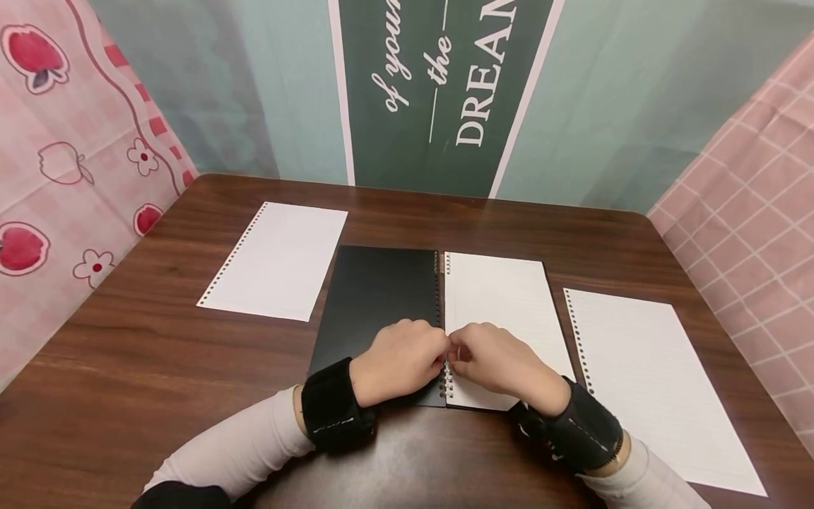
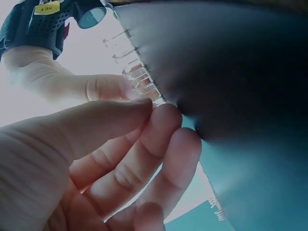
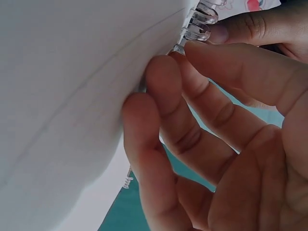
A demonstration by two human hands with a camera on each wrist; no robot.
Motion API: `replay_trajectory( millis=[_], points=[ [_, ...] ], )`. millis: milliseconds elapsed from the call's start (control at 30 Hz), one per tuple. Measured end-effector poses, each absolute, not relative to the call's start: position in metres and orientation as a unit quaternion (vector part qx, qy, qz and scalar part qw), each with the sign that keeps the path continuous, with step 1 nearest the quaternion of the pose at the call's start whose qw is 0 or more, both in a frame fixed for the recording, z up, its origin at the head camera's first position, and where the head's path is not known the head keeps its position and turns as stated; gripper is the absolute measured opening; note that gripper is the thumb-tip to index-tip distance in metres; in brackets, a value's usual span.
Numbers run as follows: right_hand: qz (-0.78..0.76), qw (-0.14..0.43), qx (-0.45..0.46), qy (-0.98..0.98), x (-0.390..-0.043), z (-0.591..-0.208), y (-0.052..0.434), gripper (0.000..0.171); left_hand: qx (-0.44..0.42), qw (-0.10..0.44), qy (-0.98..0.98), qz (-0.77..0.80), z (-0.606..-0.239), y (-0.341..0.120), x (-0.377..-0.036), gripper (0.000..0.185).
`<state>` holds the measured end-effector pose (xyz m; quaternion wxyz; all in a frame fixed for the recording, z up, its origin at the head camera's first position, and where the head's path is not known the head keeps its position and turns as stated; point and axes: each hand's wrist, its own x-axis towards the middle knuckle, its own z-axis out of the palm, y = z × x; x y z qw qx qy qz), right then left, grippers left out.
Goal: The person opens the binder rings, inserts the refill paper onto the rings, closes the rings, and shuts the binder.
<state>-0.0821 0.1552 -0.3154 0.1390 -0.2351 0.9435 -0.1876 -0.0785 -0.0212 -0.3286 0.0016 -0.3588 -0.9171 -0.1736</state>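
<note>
A loose-leaf ring binder lies open on the table, its black cover (image 1: 381,290) to the left and a stack of white pages (image 1: 499,293) to the right. Clear plastic binder rings (image 1: 448,385) run down the middle. Both hands meet at these rings, below the spine's midpoint. My left hand (image 1: 400,360) pinches the rings from the cover side, thumb and fingertips close together in the left wrist view. From the page side, my right hand (image 1: 499,360) pinches them too, its fingertips against the page edge (image 3: 96,96). Part of the ring row is hidden behind the fingers.
One loose punched sheet (image 1: 276,261) lies left of the binder, holes along its left edge. A second punched sheet (image 1: 655,382) lies to the right, partly under the right forearm. Behind the brown wooden table (image 1: 159,353) hangs a green cloth with lettering (image 1: 439,92).
</note>
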Motion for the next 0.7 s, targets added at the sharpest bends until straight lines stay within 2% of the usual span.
replay_trajectory(
  millis=[367,700],
  points=[
    [-0.195,0.148,-0.237,0.940,-0.0865,-0.3162,0.1584,0.025,-0.335,-0.021,-0.926,-0.172,-0.3258,-0.0175,-0.0813,0.037],
    [-0.197,0.159,-0.234,0.939,-0.0866,-0.3175,0.1578,0.021,-0.346,-0.023,-0.922,-0.173,-0.3274,-0.0211,-0.0805,0.031]
  ],
)
